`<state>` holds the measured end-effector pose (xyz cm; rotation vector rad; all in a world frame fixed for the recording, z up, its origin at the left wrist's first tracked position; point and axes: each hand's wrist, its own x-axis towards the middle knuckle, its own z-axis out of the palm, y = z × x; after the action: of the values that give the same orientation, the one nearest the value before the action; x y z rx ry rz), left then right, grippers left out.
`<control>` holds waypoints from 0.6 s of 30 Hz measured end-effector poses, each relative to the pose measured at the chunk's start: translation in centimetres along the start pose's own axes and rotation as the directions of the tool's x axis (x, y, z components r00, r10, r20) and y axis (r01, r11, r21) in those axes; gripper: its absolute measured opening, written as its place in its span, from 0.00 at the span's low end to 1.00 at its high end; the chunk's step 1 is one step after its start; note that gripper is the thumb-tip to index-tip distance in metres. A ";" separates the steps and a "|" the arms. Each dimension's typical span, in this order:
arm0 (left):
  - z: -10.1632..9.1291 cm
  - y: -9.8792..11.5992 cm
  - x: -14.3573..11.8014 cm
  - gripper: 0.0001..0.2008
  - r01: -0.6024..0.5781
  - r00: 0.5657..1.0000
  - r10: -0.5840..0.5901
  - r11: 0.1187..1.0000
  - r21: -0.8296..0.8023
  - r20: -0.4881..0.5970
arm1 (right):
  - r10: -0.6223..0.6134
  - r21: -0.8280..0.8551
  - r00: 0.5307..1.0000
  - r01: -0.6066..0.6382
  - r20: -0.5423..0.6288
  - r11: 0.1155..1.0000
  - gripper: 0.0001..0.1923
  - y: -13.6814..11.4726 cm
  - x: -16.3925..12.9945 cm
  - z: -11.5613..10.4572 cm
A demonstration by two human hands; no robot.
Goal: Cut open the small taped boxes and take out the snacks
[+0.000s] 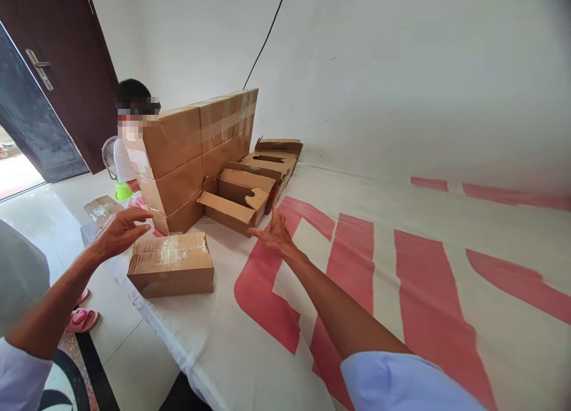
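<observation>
My left hand [119, 231] is raised with its fingers stretched out, holding nothing, above and beside the left end of a closed cardboard box [178, 280] with clear tape across its top. My right hand [277, 235] has its thumb and fingers apart at the near corner of an open cardboard box [232, 212]. The fingertips look to be touching that corner or just beside it. The open box lies on the cloth, its flaps up and its inside showing.
Taped cartons [178, 143] stand stacked like a wall at the back. Opened cartons [272, 160] lie along it towards the white wall. A white cloth [250, 339] with red markings covers the table. Behind the stack is another person [122, 158]; a small carton [102, 209] lies left.
</observation>
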<state>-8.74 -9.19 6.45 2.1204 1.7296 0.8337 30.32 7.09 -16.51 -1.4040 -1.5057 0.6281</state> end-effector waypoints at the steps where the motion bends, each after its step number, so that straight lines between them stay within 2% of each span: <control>1: -0.3 -1.2 -1.1 0.14 0.029 0.999 -0.030 0.999 -0.017 -0.030 | 0.031 0.021 1.000 -0.031 0.001 0.999 0.63 -0.6 -0.7 -0.3; 3: -0.6 -3.6 -3.0 0.16 0.087 0.992 -0.090 0.995 -0.041 -0.089 | 0.104 0.103 0.994 -0.106 0.023 0.989 0.59 -1.9 -2.4 -0.5; 5: -0.2 -5.8 -4.5 0.22 0.177 0.975 -0.186 0.981 -0.081 -0.124 | 0.127 0.199 0.991 -0.135 0.053 0.971 0.52 -3.4 -4.6 -0.1; 8: 1.5 -8.5 -6.2 0.34 0.340 0.925 -0.368 0.912 -0.228 -0.091 | 0.108 0.288 0.983 -0.147 0.146 0.946 0.39 -5.9 -8.8 1.5; 10: 3.0 -9.5 -7.0 0.38 0.394 0.900 -0.434 0.855 -0.338 -0.047 | 0.074 0.343 0.970 -0.152 0.231 0.927 0.36 -7.8 -11.9 2.7; 14: 5.3 -9.3 -8.3 0.38 0.333 0.921 -0.390 0.806 -0.489 -0.016 | -0.013 0.424 0.927 -0.159 0.374 0.892 0.35 -12.1 -17.3 4.0; 18: 6.3 -7.7 -9.6 0.36 0.278 0.944 -0.330 0.793 -0.542 0.002 | 0.021 0.429 0.929 -0.191 0.370 0.883 0.33 -14.6 -20.9 2.9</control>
<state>-12.29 -15.60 -5.25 1.4089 1.5772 1.1659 18.73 -15.17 -11.24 -1.0413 -1.4265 1.2777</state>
